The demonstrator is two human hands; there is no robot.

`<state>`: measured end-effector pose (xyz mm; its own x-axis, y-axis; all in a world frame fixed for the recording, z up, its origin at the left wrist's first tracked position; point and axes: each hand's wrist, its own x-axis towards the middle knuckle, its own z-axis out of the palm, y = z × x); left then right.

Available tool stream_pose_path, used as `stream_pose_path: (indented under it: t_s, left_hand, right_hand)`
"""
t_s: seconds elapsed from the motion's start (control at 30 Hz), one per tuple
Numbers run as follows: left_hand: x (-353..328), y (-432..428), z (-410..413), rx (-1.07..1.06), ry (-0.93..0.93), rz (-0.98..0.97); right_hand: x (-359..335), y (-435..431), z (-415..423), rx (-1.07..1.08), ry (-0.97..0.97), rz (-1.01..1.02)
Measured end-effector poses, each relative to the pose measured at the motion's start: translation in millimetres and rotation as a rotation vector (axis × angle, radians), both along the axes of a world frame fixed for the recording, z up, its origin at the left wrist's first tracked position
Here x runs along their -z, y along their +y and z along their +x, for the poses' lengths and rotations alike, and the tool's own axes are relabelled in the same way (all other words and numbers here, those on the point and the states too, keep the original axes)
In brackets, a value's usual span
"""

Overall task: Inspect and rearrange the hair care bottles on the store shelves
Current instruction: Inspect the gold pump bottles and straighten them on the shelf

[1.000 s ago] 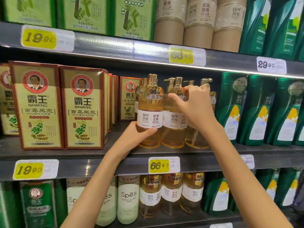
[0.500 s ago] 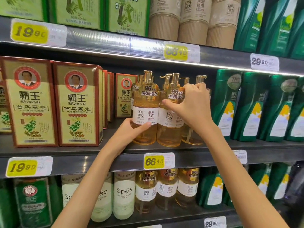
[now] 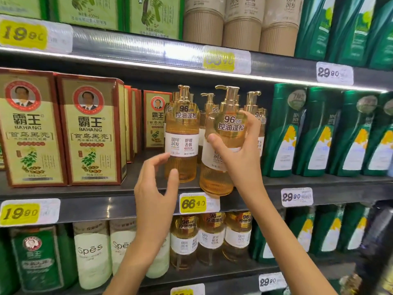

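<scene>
Between the thumb and curled fingers of the right hand (image 3: 240, 158), an amber pump bottle (image 3: 229, 128) is gripped around its label. It is tilted, and its base is held at the front edge of the middle shelf (image 3: 106, 205), just above a yellow price tag (image 3: 193, 203). Just beyond the fingertips of the left hand (image 3: 155, 188), a second amber bottle (image 3: 182, 128) is seen upright on the shelf. Those fingers are relaxed and spread, with nothing grasped; whether the forefinger touches the label cannot be told. Green bottles (image 3: 316, 133) are lined up right of the right fingers, and boxes (image 3: 93, 133) left of the left ones.
</scene>
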<state>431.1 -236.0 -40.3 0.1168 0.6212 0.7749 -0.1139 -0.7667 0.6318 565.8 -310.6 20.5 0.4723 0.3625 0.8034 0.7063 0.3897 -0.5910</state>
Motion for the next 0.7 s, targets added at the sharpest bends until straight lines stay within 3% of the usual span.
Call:
stream_pose_path:
  t_s: [0.23,0.43,0.57,0.7]
  left_hand:
    - [18,-38,9,0.174,0.199,-0.079]
    - [19,-57,6,0.436,0.132,-0.335]
    - [26,-77,-3,0.605,0.234,-0.416]
    - [51,-97,-9,0.668,0.180,-0.507]
  right_hand:
    - [9,-6,-8,-0.046,0.153,-0.084]
    - [11,-40,-30,-0.104,0.201,-0.014]
    - [24,-60,-39,-0.274,0.381,-0.123]
    - [42,-75,-41,-0.278,0.428,-0.317]
